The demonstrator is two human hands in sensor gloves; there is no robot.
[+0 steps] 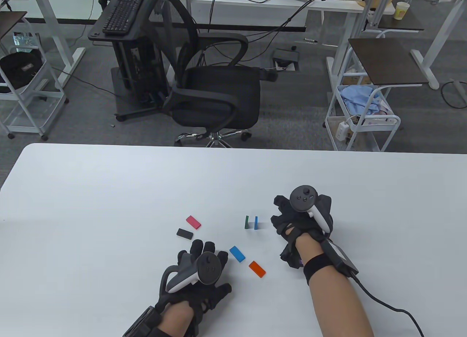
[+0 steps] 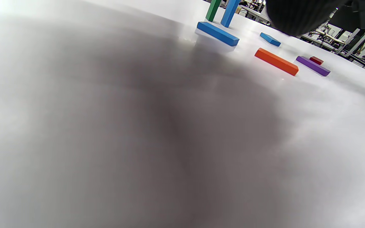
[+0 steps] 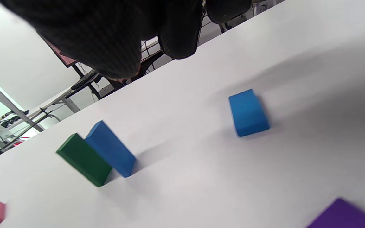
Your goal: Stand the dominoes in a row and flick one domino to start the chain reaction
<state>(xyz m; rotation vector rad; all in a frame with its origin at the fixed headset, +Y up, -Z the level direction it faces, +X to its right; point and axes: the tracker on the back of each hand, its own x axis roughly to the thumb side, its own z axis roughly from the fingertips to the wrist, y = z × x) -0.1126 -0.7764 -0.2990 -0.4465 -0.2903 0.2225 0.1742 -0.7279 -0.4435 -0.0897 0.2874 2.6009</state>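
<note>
A green domino (image 1: 247, 222) and a blue domino (image 1: 256, 222) stand upright side by side mid-table, seen too in the right wrist view as the green (image 3: 84, 160) and blue (image 3: 111, 148) pair. Lying flat are a pink (image 1: 193, 222), a black (image 1: 184, 233), a blue (image 1: 237, 253) and an orange domino (image 1: 257, 269). The left wrist view adds a purple (image 2: 313, 66), a dark red (image 2: 316, 60) and a second flat blue one (image 2: 270, 39). My right hand (image 1: 279, 216) hovers just right of the standing pair, fingers loosely bent, holding nothing. My left hand (image 1: 204, 247) rests spread on the table, left of the flat blue domino.
The white table (image 1: 109, 191) reaches its far edge beyond the dominoes. A black office chair (image 1: 215, 96) stands behind it, with a white cart (image 1: 361, 121) at the right. A cable (image 1: 394, 311) trails from my right wrist.
</note>
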